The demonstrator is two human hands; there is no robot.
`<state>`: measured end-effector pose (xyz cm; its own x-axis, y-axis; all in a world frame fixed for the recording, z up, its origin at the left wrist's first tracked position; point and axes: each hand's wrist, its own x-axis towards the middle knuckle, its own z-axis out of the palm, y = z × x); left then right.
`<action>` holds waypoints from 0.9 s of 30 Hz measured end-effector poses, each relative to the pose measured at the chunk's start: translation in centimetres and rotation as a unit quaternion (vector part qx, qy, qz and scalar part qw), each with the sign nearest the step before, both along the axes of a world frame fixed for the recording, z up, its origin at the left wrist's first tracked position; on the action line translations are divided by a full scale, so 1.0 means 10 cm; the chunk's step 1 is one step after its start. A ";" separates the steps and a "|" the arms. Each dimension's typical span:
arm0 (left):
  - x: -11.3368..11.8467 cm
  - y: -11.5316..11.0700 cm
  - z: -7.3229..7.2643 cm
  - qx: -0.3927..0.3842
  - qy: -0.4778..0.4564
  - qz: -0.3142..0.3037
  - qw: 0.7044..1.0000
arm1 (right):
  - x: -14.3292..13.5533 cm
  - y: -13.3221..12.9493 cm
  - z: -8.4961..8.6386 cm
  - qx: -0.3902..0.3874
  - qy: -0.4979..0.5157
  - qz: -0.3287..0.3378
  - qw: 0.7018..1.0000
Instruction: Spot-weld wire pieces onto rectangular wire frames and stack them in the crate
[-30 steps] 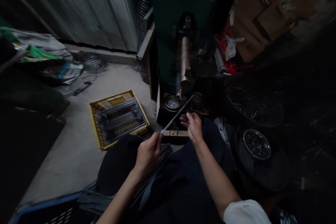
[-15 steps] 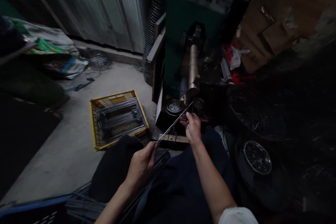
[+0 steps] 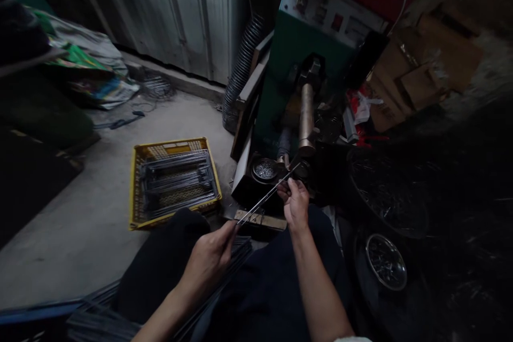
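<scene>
My left hand [image 3: 211,254] is closed around the near end of a thin metal rod piece [image 3: 260,202], which slants up and right to the machine's electrode tips. Near its far end is my right hand [image 3: 295,200], with fingers pinched together; whatever they hold is too small to make out. Above that hand, the machine's thick copper-coloured arm [image 3: 306,117] points down. A round dish of small metal parts [image 3: 264,169] sits just left of the tips. Bundles of dark rods [image 3: 236,256] lie across my lap.
A yellow crate [image 3: 218,181] with bent wire frames stands on the floor at the left. The green machine [image 3: 280,59] rises ahead. At the right, a metal bowl [image 3: 386,262] holds small parts. Cardboard boxes [image 3: 420,83] lie behind.
The view has shifted, so the machine sits lower and further right. Both hands keep nearly the same pose around the rod piece, whose far end stays by the electrode tips.
</scene>
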<state>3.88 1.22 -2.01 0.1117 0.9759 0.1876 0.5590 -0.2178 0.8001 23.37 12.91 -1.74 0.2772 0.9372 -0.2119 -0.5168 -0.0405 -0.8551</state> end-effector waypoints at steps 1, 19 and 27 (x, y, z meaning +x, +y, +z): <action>0.00 0.01 0.00 -0.008 0.004 0.001 1.000 | 0.00 0.00 0.01 -0.001 -0.002 0.000 1.000; -0.03 0.15 0.12 -0.030 0.045 0.004 0.999 | -0.01 0.14 0.01 -0.007 -0.021 -0.004 1.000; 0.02 0.26 0.13 -0.022 0.043 -0.013 0.999 | 0.19 0.16 0.06 -0.013 -0.087 0.036 0.996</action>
<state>4.05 3.83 -0.67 0.1503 0.9798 0.1322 0.6211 -0.1976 0.7584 25.32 14.48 -1.14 0.2448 0.9506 -0.1909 -0.3569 -0.0947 -0.9293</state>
